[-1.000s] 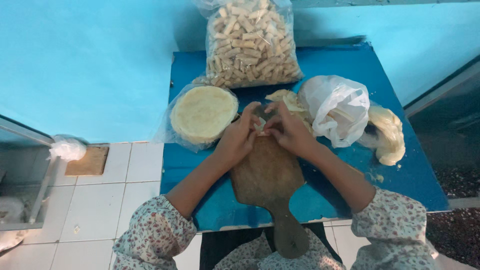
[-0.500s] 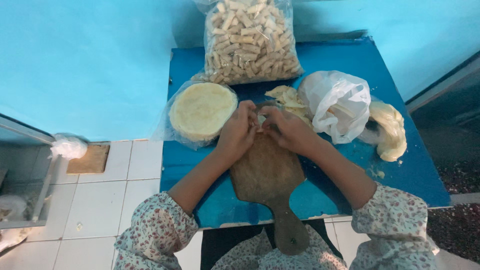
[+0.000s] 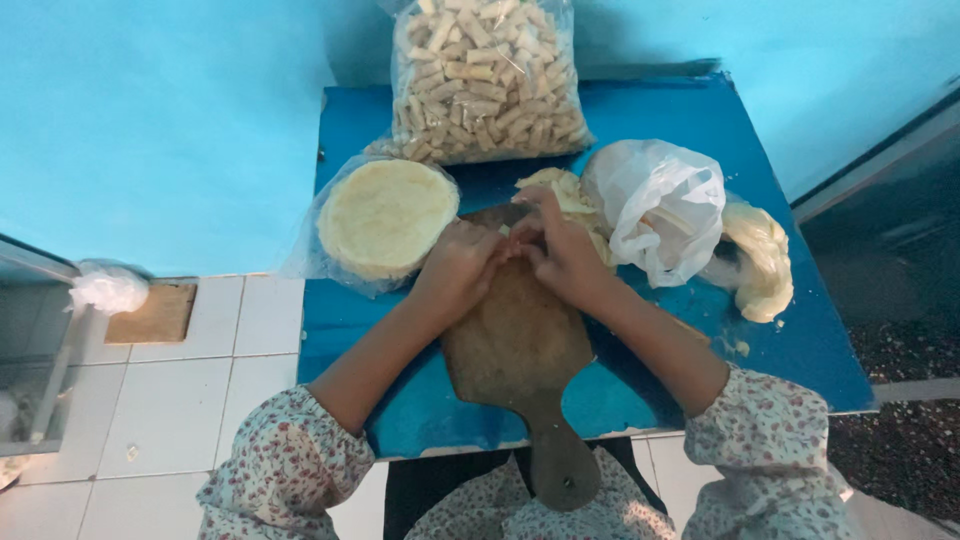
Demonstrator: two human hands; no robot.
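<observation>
While both hands meet at the far end of the wooden board point(image 3: 515, 340), I read the left hand point(image 3: 462, 272) as curled narrow, its fingertips pinching a small pale piece of dough point(image 3: 506, 232); the right hand point(image 3: 562, 252) closes on the same piece from the other side, so the 2 hands share it just above the board's top edge; how firmly either grips I cannot tell, since the fingers hide most of it. Just beside the left hand a round stack of pale wrappers point(image 3: 386, 215) lies in a clear bag on the blue worktop point(image 3: 770, 350); behind the right hand sit a loose heap of pale strips point(image 3: 560, 190) and a crumpled white plastic bag point(image 3: 660, 210), with a yellowish lump point(image 3: 758, 262) to its right; a big clear bag of finished rolls point(image 3: 485, 80) stands at the back. My worry is that so thin a piece, pulled from 2 sides, may tear or unroll; the board's handle also overhangs the worktop's near edge, so a press there could tip it.
</observation>
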